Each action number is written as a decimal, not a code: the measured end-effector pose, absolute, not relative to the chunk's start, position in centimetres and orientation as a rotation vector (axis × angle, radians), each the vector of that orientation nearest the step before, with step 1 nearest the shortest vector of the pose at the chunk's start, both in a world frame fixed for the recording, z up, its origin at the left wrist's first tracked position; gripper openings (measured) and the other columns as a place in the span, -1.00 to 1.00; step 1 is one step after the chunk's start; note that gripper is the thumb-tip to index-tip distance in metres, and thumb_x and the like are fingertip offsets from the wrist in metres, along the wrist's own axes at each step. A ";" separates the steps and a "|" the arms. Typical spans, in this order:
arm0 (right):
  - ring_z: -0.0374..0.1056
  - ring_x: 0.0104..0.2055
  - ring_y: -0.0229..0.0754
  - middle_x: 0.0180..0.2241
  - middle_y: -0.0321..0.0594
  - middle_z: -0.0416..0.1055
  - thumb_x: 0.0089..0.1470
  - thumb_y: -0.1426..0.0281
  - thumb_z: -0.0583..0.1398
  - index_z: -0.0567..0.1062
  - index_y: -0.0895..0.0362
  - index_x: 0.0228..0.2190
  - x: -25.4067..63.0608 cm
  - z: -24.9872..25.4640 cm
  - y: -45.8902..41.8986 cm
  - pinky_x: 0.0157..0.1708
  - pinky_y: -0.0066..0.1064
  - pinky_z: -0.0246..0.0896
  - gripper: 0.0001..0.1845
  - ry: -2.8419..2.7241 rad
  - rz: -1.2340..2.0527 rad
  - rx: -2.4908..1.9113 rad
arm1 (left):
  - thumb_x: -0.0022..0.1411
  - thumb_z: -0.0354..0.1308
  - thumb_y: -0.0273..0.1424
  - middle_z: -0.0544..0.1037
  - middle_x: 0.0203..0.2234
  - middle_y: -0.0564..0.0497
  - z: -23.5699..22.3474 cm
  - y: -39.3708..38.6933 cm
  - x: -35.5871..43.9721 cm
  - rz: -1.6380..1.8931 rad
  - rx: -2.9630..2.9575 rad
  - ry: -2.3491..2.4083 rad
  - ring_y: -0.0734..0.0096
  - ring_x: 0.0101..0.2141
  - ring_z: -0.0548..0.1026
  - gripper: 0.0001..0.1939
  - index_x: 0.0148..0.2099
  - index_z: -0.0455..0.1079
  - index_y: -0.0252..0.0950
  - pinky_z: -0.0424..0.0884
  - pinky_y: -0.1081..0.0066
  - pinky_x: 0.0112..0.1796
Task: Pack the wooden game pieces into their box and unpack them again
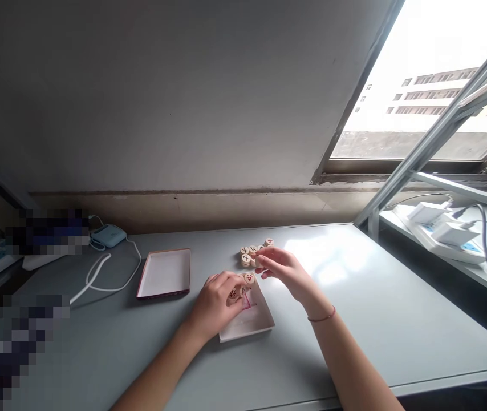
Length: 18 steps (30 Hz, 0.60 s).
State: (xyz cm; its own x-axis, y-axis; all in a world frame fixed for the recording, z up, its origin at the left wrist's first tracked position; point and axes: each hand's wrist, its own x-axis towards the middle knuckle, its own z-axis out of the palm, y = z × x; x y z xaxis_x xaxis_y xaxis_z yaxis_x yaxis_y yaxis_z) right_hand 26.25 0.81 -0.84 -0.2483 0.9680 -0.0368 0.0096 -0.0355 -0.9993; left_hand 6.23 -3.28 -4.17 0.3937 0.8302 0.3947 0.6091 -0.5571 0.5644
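Over the near box tray (247, 330), my left hand (218, 299) is curled with thumb and fingers round a round wooden Chinese chess piece (242, 291), seen edge-on. Beside it in the tray lie another chess piece (232, 294) and one in the far corner (249, 278). My right hand (281, 267) hangs beyond the tray, its bent fingers apart. Its fingertips are at the edge of a small group of chess pieces (246, 260) on the table; they partly cover some pieces. Whether they touch one is unclear.
An upturned box lid (166, 273) lies left of the tray on the grey table (376, 308). A white cable (115, 290) and a light-blue device (108, 235) are at the left. Power strips with chargers (453, 234) stand on the right-hand shelf, beside a metal frame (418, 148).
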 end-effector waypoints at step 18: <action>0.27 -0.34 -0.21 -0.42 -0.28 0.33 -0.03 0.53 0.23 0.38 0.12 -0.48 24.9 -2.2 -1.9 -0.38 -0.41 0.23 -0.88 -2.317 0.680 -1.220 | 0.11 0.27 -0.25 0.40 0.01 -0.10 -5.2 -2.6 5.0 0.637 2.472 1.455 0.07 0.02 0.36 -0.53 0.06 0.34 -0.17 0.37 0.09 0.00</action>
State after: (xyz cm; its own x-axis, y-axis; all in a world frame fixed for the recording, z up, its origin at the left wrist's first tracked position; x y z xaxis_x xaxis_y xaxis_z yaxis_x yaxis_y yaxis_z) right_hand 24.86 -1.92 -2.23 -0.5187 0.8425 0.1456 0.6299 0.4917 -0.6012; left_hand 5.03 -2.64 -5.20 0.4216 0.8685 0.2608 0.7809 -0.4939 0.3824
